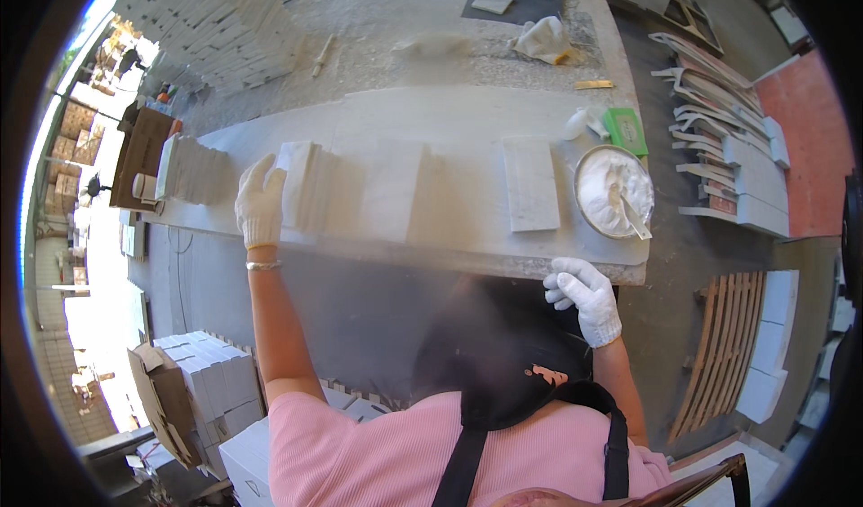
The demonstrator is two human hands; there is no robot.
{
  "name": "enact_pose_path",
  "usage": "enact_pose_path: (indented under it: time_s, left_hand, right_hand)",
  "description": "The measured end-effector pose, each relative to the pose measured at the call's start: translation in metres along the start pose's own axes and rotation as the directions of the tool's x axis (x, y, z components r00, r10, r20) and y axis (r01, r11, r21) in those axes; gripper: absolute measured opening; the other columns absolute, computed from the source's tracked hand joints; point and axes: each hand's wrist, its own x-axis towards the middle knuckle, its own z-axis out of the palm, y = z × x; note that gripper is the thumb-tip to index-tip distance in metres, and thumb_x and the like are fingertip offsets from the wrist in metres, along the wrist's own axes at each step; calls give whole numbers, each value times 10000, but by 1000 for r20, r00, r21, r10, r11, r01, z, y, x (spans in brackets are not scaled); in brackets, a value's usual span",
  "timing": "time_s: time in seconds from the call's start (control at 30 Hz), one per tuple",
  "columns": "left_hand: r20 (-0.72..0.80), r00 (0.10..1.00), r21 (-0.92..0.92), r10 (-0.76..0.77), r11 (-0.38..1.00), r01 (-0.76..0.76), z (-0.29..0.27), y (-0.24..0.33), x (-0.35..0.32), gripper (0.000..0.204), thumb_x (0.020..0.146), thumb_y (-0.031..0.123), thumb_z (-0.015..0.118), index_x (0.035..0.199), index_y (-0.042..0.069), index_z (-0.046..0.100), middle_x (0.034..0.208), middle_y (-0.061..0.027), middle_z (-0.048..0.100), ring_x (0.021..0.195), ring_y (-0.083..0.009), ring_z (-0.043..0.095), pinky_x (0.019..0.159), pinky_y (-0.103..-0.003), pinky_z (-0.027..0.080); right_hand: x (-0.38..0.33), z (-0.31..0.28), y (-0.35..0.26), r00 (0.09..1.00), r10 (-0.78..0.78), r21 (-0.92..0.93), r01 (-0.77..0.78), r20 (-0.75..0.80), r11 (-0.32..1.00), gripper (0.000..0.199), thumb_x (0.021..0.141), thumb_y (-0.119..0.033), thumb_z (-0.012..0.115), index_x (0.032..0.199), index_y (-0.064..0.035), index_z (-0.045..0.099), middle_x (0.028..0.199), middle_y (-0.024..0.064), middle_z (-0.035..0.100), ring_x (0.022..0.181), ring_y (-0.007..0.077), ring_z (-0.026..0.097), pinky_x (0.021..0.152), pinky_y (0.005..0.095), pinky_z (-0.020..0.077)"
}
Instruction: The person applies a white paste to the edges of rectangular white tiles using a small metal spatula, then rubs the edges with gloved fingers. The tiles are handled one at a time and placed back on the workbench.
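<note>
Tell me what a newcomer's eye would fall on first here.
Probably the bowl heaped with white material at the right end of the table, with a bright green box just beyond it. Next, perhaps, the gloved left hand, stretched out between two groups of pale slabs toward the left, and the gloved right hand by the near edge.

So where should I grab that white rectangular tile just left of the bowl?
I'd grip the white rectangular tile by its two long edges, coming from the near side. It lies flat with a short end facing you, close to your right hand. The bowl sits close on its right, so there's more finger room on its left.
</note>
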Motion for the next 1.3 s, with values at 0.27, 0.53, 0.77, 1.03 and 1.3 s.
enact_pose_path:
  time_s: [0.27, 0.53, 0.77, 1.03, 1.3]
  left_hand:
    - [619, 738, -655, 269, 695, 296, 53, 169, -131, 509, 980, 167, 691, 1448, -14, 609, 1301, -125, 716, 1177, -174, 672, 985, -314, 538]
    - [711, 690, -567, 137, 691, 447, 114, 198, -172, 552, 963, 175, 684, 1471, -16, 584, 1363, -118, 684, 1152, -170, 660, 1018, -306, 508]
    - [828, 559, -498, 46, 521, 693, 105, 181, -192, 576, 970, 171, 667, 1495, -25, 539, 1176, -100, 704, 968, -146, 678, 847, -279, 546]
    - [881, 471, -437, 42, 454, 776, 100, 182, -201, 620, 975, 227, 688, 1518, -16, 510, 1064, -82, 695, 860, -146, 676, 750, -277, 550]
    - [874, 447, -484, 188, 396, 780, 100, 197, -199, 698, 929, 262, 759, 1532, 15, 507, 1228, -113, 699, 1060, -196, 678, 873, -328, 557]
  right_hand:
    - [33, 11, -2, 991, -107, -91, 100, -76, 991, 669, 1014, -166, 692, 1614, -59, 417, 1149, 104, 737, 896, 143, 720, 717, 276, 576]
    - [36, 14, 1, 986, -159, -163, 150, -45, 975, 623, 1012, -144, 688, 1589, -62, 467, 1156, 92, 728, 924, 131, 708, 748, 279, 574]
    - [14, 1, 6, 997, -52, -58, 48, -64, 997, 388, 1014, -115, 662, 1388, -12, 637, 1115, 114, 751, 929, 182, 739, 767, 300, 593]
    - [9, 2, 11, 994, 74, 37, -72, -76, 997, 294, 1037, -214, 652, 1247, -9, 668, 1060, 116, 752, 849, 199, 747, 676, 297, 585]
    - [17, 19, -5, 989, 137, -104, -132, 49, 986, 299, 1031, -268, 664, 1192, -17, 656, 1007, 89, 731, 798, 160, 698, 676, 281, 525]
